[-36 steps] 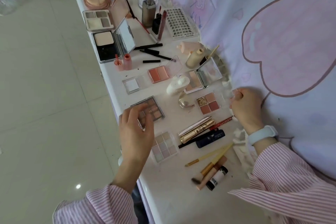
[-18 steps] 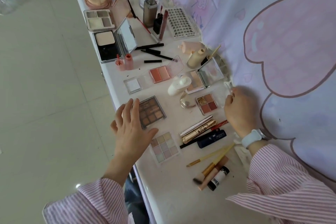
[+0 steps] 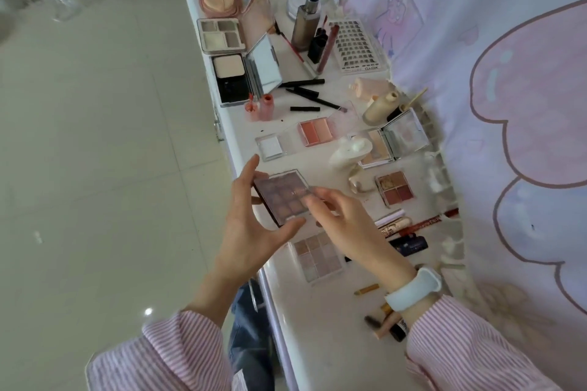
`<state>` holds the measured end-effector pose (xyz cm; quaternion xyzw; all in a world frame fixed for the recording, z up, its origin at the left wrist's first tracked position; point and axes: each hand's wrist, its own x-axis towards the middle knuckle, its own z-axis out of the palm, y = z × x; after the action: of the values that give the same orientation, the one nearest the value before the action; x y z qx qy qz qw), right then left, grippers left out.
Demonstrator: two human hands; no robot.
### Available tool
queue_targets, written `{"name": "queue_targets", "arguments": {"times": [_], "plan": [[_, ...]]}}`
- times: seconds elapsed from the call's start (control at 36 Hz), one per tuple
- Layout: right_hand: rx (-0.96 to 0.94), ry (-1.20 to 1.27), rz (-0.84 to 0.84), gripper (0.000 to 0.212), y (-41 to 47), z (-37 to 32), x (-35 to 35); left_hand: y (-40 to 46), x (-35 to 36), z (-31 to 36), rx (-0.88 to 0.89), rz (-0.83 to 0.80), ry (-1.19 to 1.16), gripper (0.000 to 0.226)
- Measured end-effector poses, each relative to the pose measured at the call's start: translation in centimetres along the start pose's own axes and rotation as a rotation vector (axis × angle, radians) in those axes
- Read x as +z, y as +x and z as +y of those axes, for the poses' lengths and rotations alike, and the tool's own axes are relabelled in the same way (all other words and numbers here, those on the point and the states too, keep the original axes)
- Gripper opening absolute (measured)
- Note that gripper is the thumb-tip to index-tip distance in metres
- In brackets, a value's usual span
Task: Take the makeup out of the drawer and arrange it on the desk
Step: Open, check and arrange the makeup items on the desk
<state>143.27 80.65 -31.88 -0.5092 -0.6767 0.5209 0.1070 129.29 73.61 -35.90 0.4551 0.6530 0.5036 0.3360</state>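
The brown eyeshadow palette (image 3: 281, 197) is now lifted off the white desk (image 3: 320, 320) and held tilted at the centre, where half a second ago it lay flat near the desk's front edge. The left hand (image 3: 251, 225), at 9 o'clock of the palette, had been resting spread on the desk beside it; now it grips the palette, thumb at the near corner and fingers along the far-left edge. The right hand (image 3: 346, 225), at 3 o'clock, has left the clear organiser (image 3: 436, 174) by the curtain and crossed over; its fingertips (image 3: 309, 198) lie curled on the palette's clear lid, though whether they pinch or only touch it I cannot tell. At 5 o'clock of the palette, the pale nine-pan palette (image 3: 317, 255) stays flat on the desk, partly under the right hand. At 3 o'clock, farther out, the small red quad (image 3: 394, 189) lies unmoved. A white watch band (image 3: 414, 290) circles the right wrist above the striped sleeve (image 3: 470, 349).
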Motion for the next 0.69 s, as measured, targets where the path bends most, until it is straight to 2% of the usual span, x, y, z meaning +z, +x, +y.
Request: {"name": "queue_targets", "arguments": {"times": [0.08, 0.17, 0.31, 0.36, 0.44, 0.53, 0.61, 0.69], "plan": [[0.074, 0.1, -0.023, 0.019, 0.4, -1.0, 0.4, -0.1, -0.8, 0.5, 0.003, 0.03, -0.122, 0.104], [0.166, 0.226, -0.094, 0.027, 0.2, -1.9, 0.4, -0.5, -1.2, 0.7, 0.002, 0.055, -0.178, 0.103], [0.194, 0.206, -0.289, 0.047, 0.3, -2.3, 0.0, -1.4, -0.7, 0.9, 0.185, 0.009, 0.05, 0.097], [0.166, 0.193, -0.377, 0.046, 0.2, -3.0, 0.0, -1.9, -0.2, 0.6, 0.24, -0.006, 0.091, 0.104], [0.145, 0.087, -0.363, 0.034, -0.1, -3.3, 0.2, -2.4, 0.1, 0.5, 0.274, -0.022, 0.078, 0.11], [0.119, 0.063, -0.3, 0.048, -0.2, -3.1, 0.1, -2.5, 0.2, 0.4, 0.281, -0.049, 0.062, 0.113], [0.034, 0.062, -0.263, 0.06, -0.1, -3.2, -0.6, -2.8, -0.2, 0.2, 0.106, -0.135, -0.022, 0.111], [-0.058, 0.001, -0.262, 0.082, 0.0, -3.2, -1.3, -2.8, -1.6, 0.6, -0.23, -0.18, -0.408, 0.088]]}}
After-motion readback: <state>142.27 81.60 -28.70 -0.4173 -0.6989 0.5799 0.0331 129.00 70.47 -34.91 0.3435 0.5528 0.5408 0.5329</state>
